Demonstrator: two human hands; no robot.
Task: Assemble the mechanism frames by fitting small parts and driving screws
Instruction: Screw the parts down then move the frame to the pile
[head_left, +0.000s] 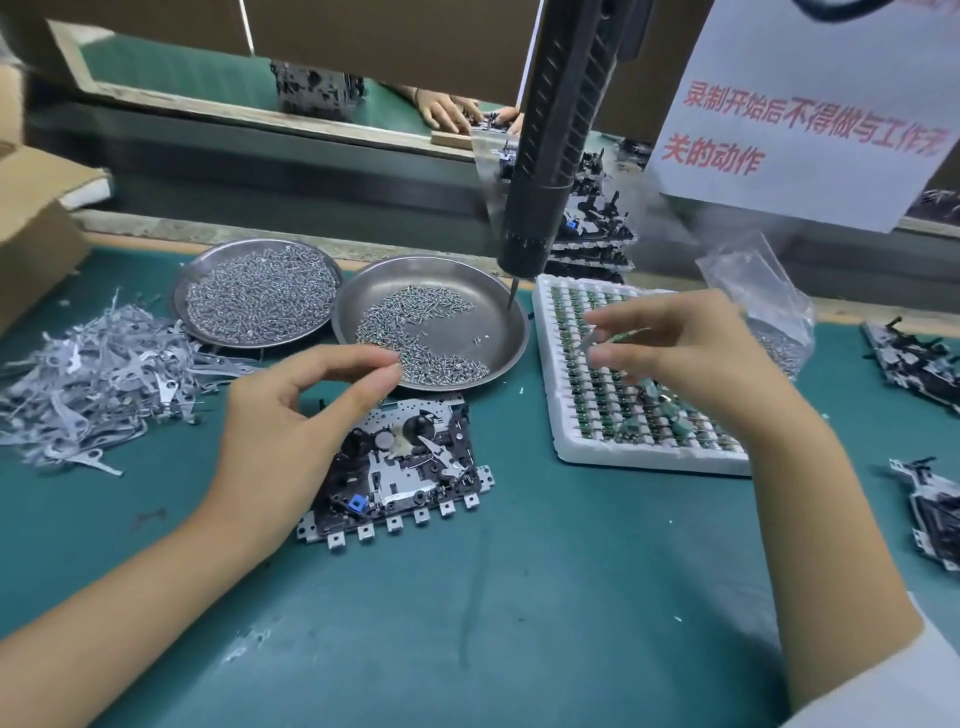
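Note:
A metal and black plastic mechanism frame (410, 467) lies flat on the green mat in front of me. My left hand (296, 415) hovers over the frame's left end, thumb and forefinger pinched together at the rim of the near screw dish (498, 338); whatever they pinch is too small to see. My right hand (691, 348) is raised over the white foam tray (571, 441) and pinches a small thin part (589, 340) between its fingertips. A black electric screwdriver (545, 171) hangs above the dish, tip down.
A second dish (260, 296) full of screws stands at the left, beside a heap of thin metal levers (88, 379). More frames lie at the right edge (930, 514) and stacked at the back (592, 228). A plastic bag (769, 306) and a paper notice (800, 114) are at the right. Another person's hand (447, 111) works across the bench.

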